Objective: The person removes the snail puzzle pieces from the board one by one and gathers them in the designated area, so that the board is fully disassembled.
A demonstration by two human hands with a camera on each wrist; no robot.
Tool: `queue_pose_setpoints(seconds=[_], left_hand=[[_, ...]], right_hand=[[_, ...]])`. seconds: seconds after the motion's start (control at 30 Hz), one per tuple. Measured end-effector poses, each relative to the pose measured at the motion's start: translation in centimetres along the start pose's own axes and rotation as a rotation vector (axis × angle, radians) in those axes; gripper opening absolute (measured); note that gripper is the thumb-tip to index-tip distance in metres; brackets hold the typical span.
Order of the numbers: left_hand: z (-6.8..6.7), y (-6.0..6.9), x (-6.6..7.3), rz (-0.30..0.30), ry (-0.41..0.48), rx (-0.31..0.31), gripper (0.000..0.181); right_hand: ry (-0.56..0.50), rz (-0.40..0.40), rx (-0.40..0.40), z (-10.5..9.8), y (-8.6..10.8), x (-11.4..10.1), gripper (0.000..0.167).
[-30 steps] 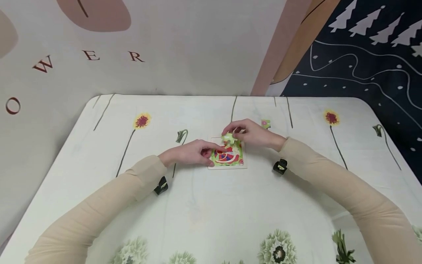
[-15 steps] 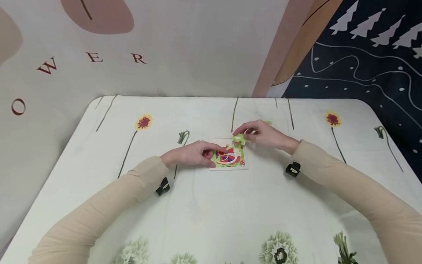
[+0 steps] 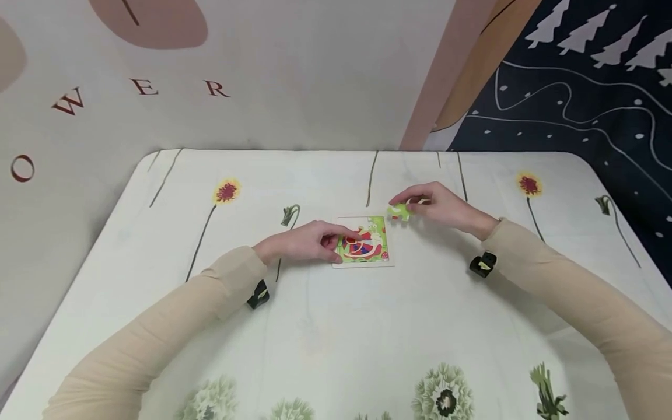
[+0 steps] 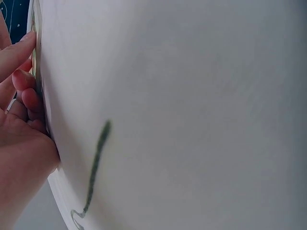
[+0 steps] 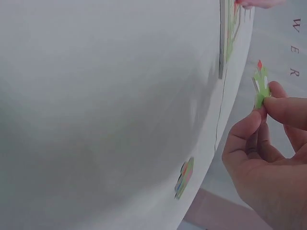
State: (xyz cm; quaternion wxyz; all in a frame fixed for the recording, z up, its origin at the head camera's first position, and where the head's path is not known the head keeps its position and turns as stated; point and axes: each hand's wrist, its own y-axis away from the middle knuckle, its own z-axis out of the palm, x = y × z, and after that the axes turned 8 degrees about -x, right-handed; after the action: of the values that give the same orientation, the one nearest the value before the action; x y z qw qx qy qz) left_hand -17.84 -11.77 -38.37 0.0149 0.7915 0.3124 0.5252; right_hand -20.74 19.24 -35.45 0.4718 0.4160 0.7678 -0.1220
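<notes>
A small square jigsaw puzzle (image 3: pixel 377 224), with a red, blue and green picture in a pale tray (image 3: pixel 367 266), lies mid-table in the head view. My left hand (image 3: pixel 307 242) rests at its left side, index finger stretched over the picture and thumb by the lower left edge. Just off the puzzle's upper right corner, my right hand (image 3: pixel 441 205) pinches a green puzzle piece (image 3: pixel 400 211) between thumb and fingers. The right wrist view shows this piece (image 5: pixel 261 86) held above the table, with a red spot at one end.
More puzzle pieces (image 5: pixel 184 178) lie on the table near the right hand in the right wrist view; the hand hides them in the head view. A white cloth (image 3: pixel 325 326) printed with flowers covers the table. Patterned hangings stand behind the table's far edge.
My right hand has carried the green puzzle piece from over the puzzle's top to the right, off its corner, uncovering the upper part of the picture. The left hand stays put.
</notes>
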Motion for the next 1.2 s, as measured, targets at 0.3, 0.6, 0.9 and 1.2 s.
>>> queue_pose_setpoints(seconds=[0.3,0.6,0.9,1.2], left_hand=[[0.2,-0.2,0.0,0.016,0.002,-0.004,0.056],[0.2,0.0,0.1,0.003,-0.005,-0.004,0.057],[0.3,0.1,0.1,0.014,-0.006,-0.003,0.056],[0.1,-0.1,-0.1,0.012,-0.016,0.005,0.056]], right_hand=[[0.027,0.035,0.056,-1.4,1.6,0.6,0.031],[0.025,0.055,0.121,-2.7,2.6,1.1,0.03],[0.048,0.136,0.168,-3.7,3.3,1.5,0.032],[0.063,0.181,0.22,-4.6,3.1,2.4,0.034]])
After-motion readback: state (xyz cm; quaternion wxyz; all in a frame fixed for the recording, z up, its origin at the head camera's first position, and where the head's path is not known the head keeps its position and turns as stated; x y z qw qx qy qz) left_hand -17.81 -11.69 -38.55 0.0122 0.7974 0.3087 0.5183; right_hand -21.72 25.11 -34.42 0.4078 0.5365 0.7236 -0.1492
